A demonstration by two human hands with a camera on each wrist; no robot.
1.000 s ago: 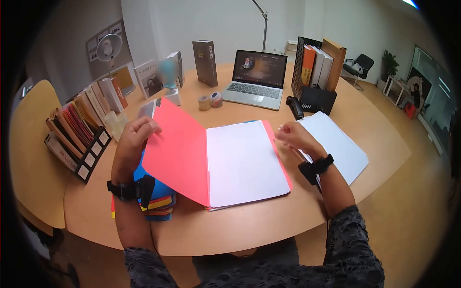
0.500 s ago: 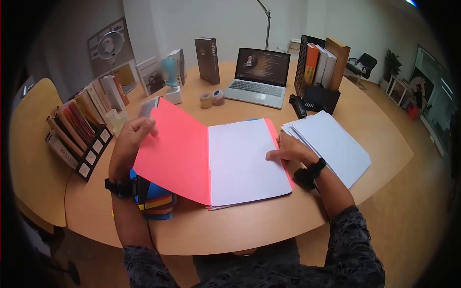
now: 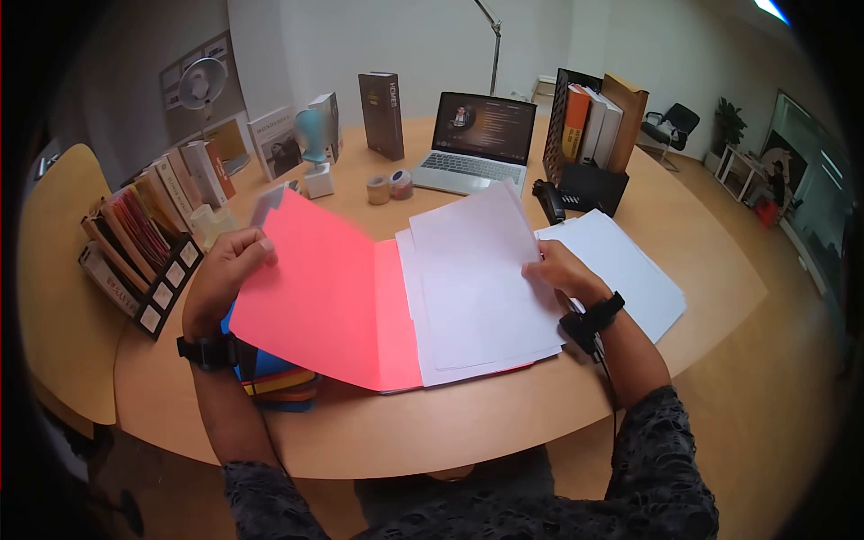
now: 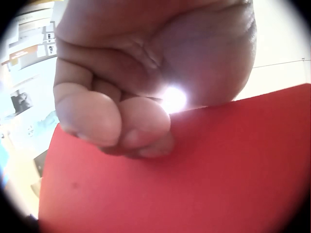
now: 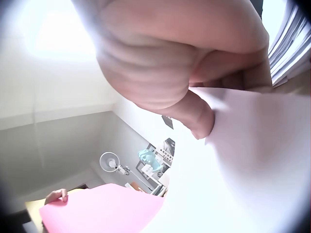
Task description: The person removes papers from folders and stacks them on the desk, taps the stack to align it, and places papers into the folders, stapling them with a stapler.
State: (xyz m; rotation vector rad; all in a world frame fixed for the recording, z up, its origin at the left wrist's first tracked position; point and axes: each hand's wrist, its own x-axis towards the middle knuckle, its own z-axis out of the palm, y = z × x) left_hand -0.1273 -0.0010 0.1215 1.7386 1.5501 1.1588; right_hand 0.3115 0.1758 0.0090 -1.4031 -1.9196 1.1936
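A pink-red folder (image 3: pixel 310 297) lies spread in front of me, its left cover lifted off the desk. My left hand (image 3: pixel 229 265) pinches that cover near its outer edge; in the left wrist view the curled fingers (image 4: pixel 92 119) overlap the red card. My right hand (image 3: pixel 567 270) grips the right edge of a few white sheets (image 3: pixel 486 288), thumb on top. These sheets are raised and tilted over the folder's right side. In the right wrist view the thumb presses on the white paper (image 5: pixel 252 160).
A stack of white paper (image 3: pixel 621 270) lies to the right, near a black telephone (image 3: pixel 549 200). Blue and yellow folders (image 3: pixel 274 378) sit under the lifted cover. Behind are a laptop (image 3: pixel 472 144), tape rolls (image 3: pixel 378 189), a bust (image 3: pixel 313 135), a book (image 3: pixel 382 117) and file racks (image 3: pixel 166 288).
My right hand has taken hold of the white sheets and lifted them off the folder's right side. The left hand has moved slightly left with the cover.
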